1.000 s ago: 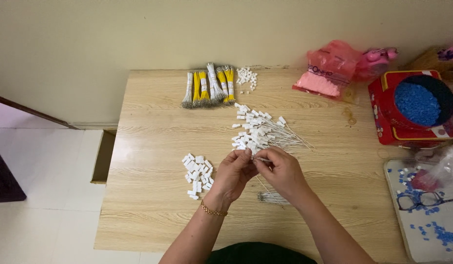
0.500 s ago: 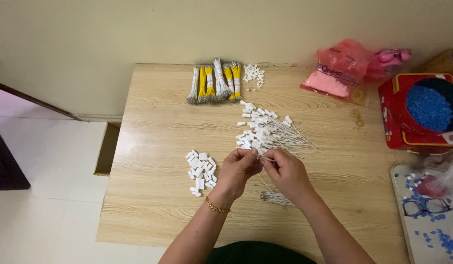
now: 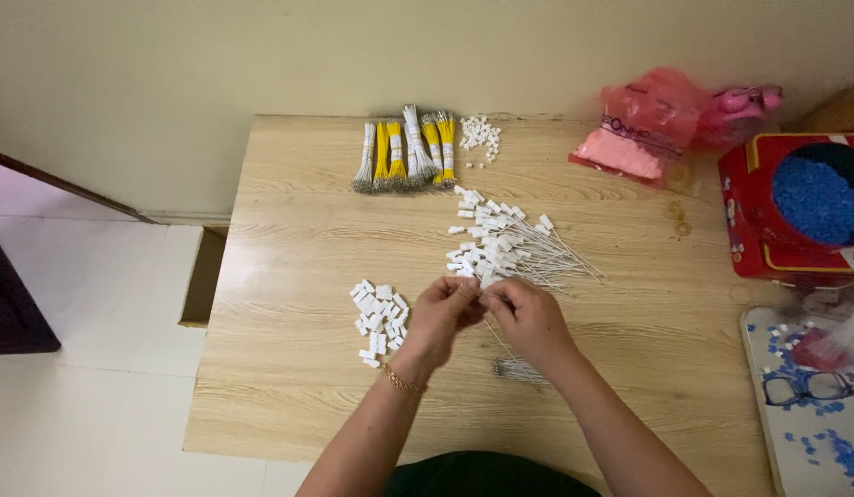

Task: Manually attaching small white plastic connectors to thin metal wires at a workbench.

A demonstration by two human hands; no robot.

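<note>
Two hands' grip clenched on thin wire (image 3: 497, 339), long axis slanting toward lower right

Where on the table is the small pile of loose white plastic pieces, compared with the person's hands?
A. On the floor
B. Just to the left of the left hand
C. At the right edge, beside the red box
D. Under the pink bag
B: the pile of loose white pieces lies on the wooden table just left of the left hand, which meets the right hand.
</note>
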